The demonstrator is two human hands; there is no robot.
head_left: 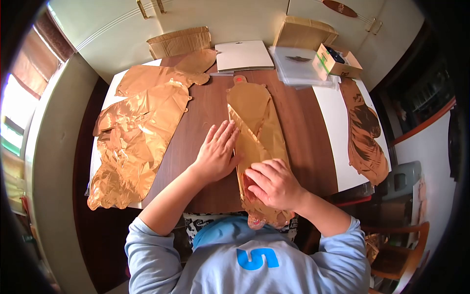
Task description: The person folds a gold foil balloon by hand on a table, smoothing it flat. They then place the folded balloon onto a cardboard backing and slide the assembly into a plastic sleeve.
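Observation:
A flat gold foil balloon (259, 112) lies lengthwise in front of me on the brown table, one side folded over along a slanting crease. Its near end, wrinkled and shinier, hangs at the table edge by my lap. My left hand (219, 149) rests flat with its fingers stretched out, the fingertips at the balloon's left edge. A ring shows on one finger. Over the balloon's lower half, my right hand (276, 183) has its fingers curled in and closed on the foil. What lies directly beneath that palm is hidden.
Several crumpled gold foil balloons (142, 132) are piled on the left. A darker copper-coloured foil piece (364, 132) lies on a white board (330, 132) at right. At the back are a white pad (244, 55), clear plastic bags (298, 66) and a small open box (350, 68) holding a dark object.

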